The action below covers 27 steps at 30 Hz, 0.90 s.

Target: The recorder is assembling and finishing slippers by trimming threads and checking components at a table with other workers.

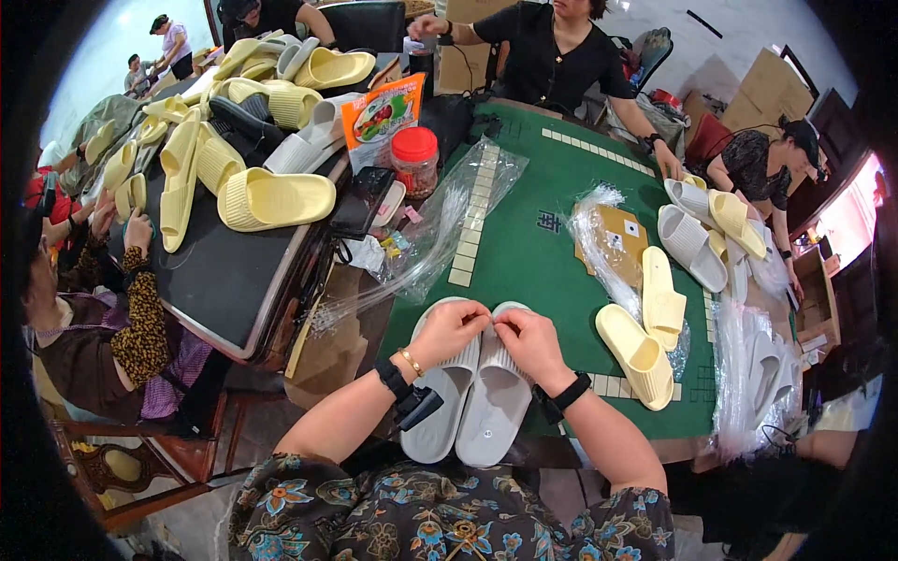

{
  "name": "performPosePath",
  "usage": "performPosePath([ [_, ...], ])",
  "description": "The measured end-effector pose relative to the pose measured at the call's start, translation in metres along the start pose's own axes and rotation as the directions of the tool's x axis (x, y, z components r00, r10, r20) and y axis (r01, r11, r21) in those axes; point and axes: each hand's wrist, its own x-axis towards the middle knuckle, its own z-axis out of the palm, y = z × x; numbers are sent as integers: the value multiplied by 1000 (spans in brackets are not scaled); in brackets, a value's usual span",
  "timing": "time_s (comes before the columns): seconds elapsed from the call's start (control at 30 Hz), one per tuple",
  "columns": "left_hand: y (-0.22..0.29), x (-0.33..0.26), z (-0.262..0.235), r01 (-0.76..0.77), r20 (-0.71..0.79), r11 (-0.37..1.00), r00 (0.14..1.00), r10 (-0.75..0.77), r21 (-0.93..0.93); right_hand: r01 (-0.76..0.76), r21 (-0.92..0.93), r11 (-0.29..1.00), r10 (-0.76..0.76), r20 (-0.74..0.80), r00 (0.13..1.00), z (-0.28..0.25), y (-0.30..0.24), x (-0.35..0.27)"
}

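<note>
A pair of light grey ribbed slippers lies side by side in front of me, the left slipper (430, 423) against the right slipper (491, 419), heels toward me. Over their straps, my left hand (451, 329) and my right hand (531, 346) meet with thumbs and fingertips pinched together. Whatever is between the fingertips is too small or too hidden to make out. A yellow slipper (636, 360) and a second yellow one (662, 297) rest on the green table to the right. Thin clear plastic strands (407, 273) in a bag lie to the left.
A heap of yellow, grey and black slippers covers the dark table (210, 290) at left. Near its edge stand a red-lidded jar (414, 161) and an orange packet (383, 122). Another clear strand bundle (603, 252) sits on cardboard. A co-worker's hand (666, 159) reaches toward grey and yellow slippers (692, 245).
</note>
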Motion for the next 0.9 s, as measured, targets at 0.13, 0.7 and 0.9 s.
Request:
performPosePath([
  [0.13, -1, 0, 0, -5, 11, 1000, 1000, 5, -1, 8, -12, 1000, -8, 3, 1000, 0, -1, 0],
  [0.7, -4, 8, 2, -77, 136, 991, 989, 61, 109, 149, -33, 988, -150, -55, 987, -1, 1, -3],
  [0.9, -10, 3, 1, -119, 26, 968, 993, 117, 221, 22, 17, 1000, -22, 10, 1000, -1, -2, -4],
])
